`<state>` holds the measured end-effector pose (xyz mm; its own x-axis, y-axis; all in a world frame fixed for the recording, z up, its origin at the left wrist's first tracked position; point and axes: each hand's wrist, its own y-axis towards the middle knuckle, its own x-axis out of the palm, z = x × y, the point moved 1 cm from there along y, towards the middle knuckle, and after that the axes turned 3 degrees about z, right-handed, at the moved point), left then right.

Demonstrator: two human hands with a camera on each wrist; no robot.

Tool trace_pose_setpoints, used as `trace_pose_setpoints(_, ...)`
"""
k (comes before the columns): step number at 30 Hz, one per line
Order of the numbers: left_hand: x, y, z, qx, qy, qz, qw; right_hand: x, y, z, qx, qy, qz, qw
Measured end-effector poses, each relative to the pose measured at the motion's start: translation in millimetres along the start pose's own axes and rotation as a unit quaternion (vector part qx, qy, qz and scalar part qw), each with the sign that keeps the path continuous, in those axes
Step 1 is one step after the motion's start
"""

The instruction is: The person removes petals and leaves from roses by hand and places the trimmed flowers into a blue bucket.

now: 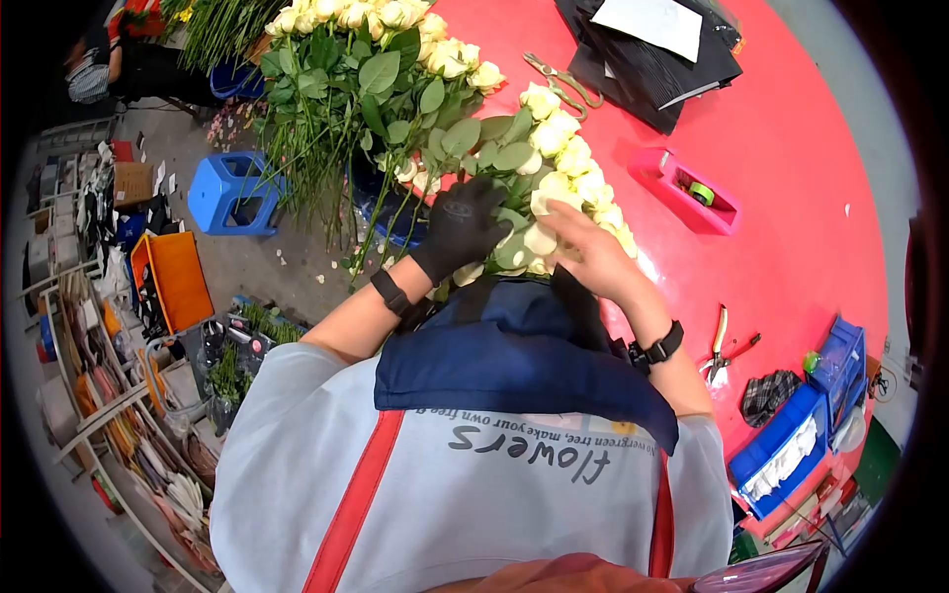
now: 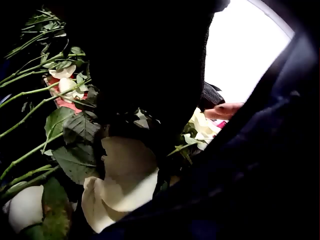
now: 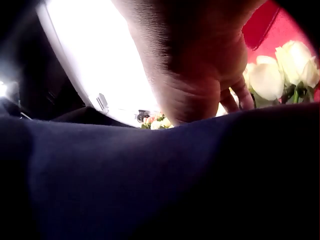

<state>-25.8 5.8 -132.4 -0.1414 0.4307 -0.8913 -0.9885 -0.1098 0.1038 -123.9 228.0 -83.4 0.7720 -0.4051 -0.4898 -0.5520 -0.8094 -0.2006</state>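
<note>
Pale yellow roses lie in a slanting row on the red table. Against the leaves at the near end of this row is the left hand, in a black glove; its fingertips are hidden. The bare right hand reaches in from the other side, fingers extended over the nearest blooms and touching pale petals. In the left wrist view, the dark glove is above large cream petals and green leaves. The right wrist view shows the right hand with fingers pointing down beside cream roses.
More long-stemmed roses stand at the upper left near a blue stool. On the red table are scissors, black wrapping sheets, a pink tape holder, pruners and blue bins.
</note>
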Motion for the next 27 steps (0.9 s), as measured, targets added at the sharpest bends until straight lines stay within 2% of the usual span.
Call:
trace_pose_setpoints(2,11,-7,-1,0.068,0.009,0.018,0.997,8,2,10,0.028,-0.009,-0.069,0.997)
trace_pose_setpoints(3,10,-7,0,0.059,0.011,0.001,0.998,11,3,13,0.045,-0.09,-0.14,0.985)
trace_pose_setpoints(6,14,-4,-4,0.003,-0.029,-0.047,0.998,7,-3,11,0.118,-0.126,-0.208,0.963)
trace_pose_setpoints(7,18,-4,-3,0.005,-0.036,-0.055,0.998,7,-5,15,0.117,-0.117,-0.179,0.97)
trace_pose_setpoints(9,21,-4,2,0.01,-0.048,-0.07,0.996,9,-6,22,0.161,0.02,-0.028,0.986)
trace_pose_setpoints(10,20,-6,9,0.02,-0.045,-0.063,0.997,10,-5,26,0.179,0.088,0.049,0.979)
trace_pose_setpoints(11,18,-11,18,0.031,-0.041,-0.057,0.997,9,0,36,0.201,0.128,0.068,0.969)
trace_pose_setpoints(12,15,-15,26,0.042,-0.036,-0.05,0.997,9,5,44,0.249,0.193,0.078,0.946)
trace_pose_setpoints(13,16,-19,29,0.046,0.0,-0.089,0.995,8,9,51,0.295,0.258,0.086,0.916)
trace_pose_setpoints(15,11,-25,32,0.077,0.017,-0.104,0.991,8,14,48,0.37,0.378,0.097,0.843)
trace_pose_setpoints(16,7,-30,32,0.088,0.027,-0.111,0.99,11,15,55,0.365,0.432,0.105,0.818)
trace_pose_setpoints(18,2,-44,24,0.138,0.077,-0.067,0.985,22,23,72,0.356,0.535,0.108,0.758)
trace_pose_setpoints(19,-1,-54,18,0.159,0.103,-0.048,0.981,26,25,74,0.359,0.534,0.121,0.756)
trace_pose_setpoints(22,-7,-73,-1,0.133,0.095,-0.017,0.986,26,19,56,0.357,0.399,0.14,0.833)
trace_pose_setpoints(23,-11,-79,-7,0.104,0.063,-0.019,0.992,25,14,56,0.307,0.367,0.115,0.871)
trace_pose_setpoints(25,-6,-93,-27,0.086,0.013,0.008,0.996,29,3,67,0.183,0.198,0.119,0.956)
trace_pose_setpoints(26,-4,-100,-37,0.079,-0.011,0.024,0.997,31,-2,70,0.114,0.109,0.12,0.98)
trace_pose_setpoints(27,-10,-104,-40,0.071,-0.045,0.043,0.996,31,-11,62,0.091,0.047,0.123,0.987)
